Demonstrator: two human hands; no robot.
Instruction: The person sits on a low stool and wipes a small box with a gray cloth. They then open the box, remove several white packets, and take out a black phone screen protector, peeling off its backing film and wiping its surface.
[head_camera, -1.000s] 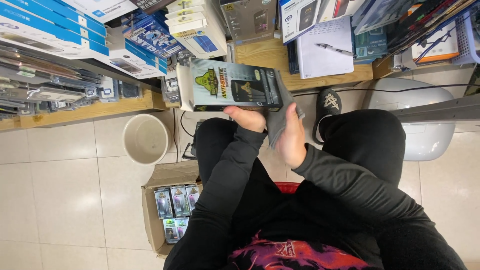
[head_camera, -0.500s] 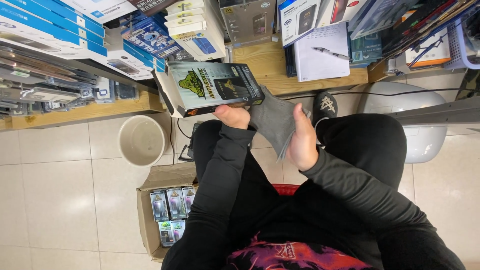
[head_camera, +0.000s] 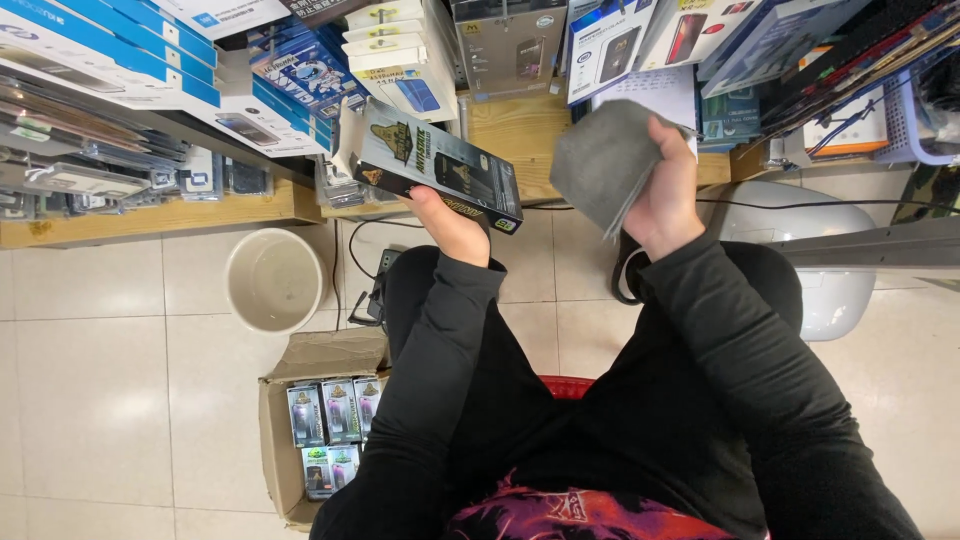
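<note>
Packages in blue and white are stacked on the shelf at eleven o'clock. A flat black box is gripped by the left hand; a grey cloth, earlier pressed against it, is now held apart at one o'clock, pinched by the right hand.

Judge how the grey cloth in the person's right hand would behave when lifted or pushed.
The grey cloth is probably floppy: it folds over in the right hand. It looks light, since the fingers alone hold it up. It seems unlikely to roll or break, being flat and soft.
</note>
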